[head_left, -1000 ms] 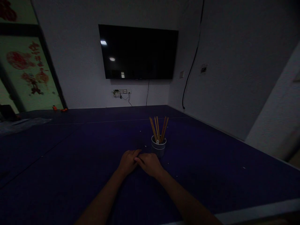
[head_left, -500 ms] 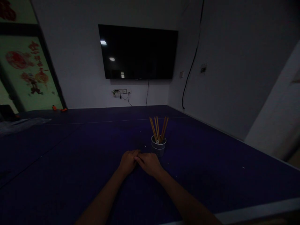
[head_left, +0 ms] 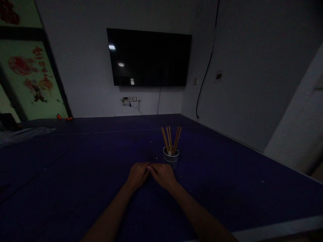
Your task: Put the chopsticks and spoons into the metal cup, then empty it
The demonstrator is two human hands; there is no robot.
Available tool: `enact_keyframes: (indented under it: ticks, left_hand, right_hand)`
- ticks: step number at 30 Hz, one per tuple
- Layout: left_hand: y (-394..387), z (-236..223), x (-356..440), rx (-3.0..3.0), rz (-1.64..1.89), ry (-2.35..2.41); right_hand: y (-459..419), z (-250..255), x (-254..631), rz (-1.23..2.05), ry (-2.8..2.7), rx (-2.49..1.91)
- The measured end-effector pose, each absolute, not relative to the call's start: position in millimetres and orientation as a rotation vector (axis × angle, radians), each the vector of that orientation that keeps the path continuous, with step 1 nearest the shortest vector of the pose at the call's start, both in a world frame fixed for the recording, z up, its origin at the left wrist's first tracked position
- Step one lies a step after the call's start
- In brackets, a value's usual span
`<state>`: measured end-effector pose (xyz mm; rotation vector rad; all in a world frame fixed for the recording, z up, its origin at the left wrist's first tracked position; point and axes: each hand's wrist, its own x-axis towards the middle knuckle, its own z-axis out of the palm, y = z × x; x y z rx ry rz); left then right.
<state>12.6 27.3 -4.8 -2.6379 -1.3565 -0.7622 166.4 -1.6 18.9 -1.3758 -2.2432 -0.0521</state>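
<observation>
My left hand [head_left: 138,174] and my right hand [head_left: 162,174] rest together low over the dark blue tabletop [head_left: 106,188], fingertips meeting in the middle. The fingers of both are bent and held close, and no object shows in them. My right thumb points toward the left hand. Just behind the right hand stands a grey metal cup [head_left: 171,158] with pale rims, its lower part partly covered by that hand. Several thin wooden sticks [head_left: 169,139] stand in the cup, fanning outward at the top. A small white piece [head_left: 170,153] shows at its mouth.
A crumpled clear plastic sheet [head_left: 27,134] lies at the far left, with small orange objects [head_left: 68,118] near the back edge. Small white specks are scattered over the tabletop. A black television [head_left: 151,58] hangs on the wall, and a black cable [head_left: 205,77] runs down at right.
My right hand's fingers have shifted slightly, with its thumb raised a little and overlapping the left fingers less. The cup and sticks stay in place.
</observation>
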Motion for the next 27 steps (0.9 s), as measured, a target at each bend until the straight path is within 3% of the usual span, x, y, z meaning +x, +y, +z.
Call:
enact_keyframes:
  ticks: [8, 17, 27]
  left_hand:
    - [27, -3, 13, -2.57, -0.753, -1.423]
    - [23, 0, 17, -2.557, -0.736, -1.381]
    - [26, -3, 14, -2.577, -0.755, -1.369]
  right_hand:
    - [-3, 16, 168, -0.092, -2.103, -1.234]
    - [4, 13, 186, -0.58, -1.222, -1.199]
    - [43, -8, 203, 0.051, -1.032, -1.439]
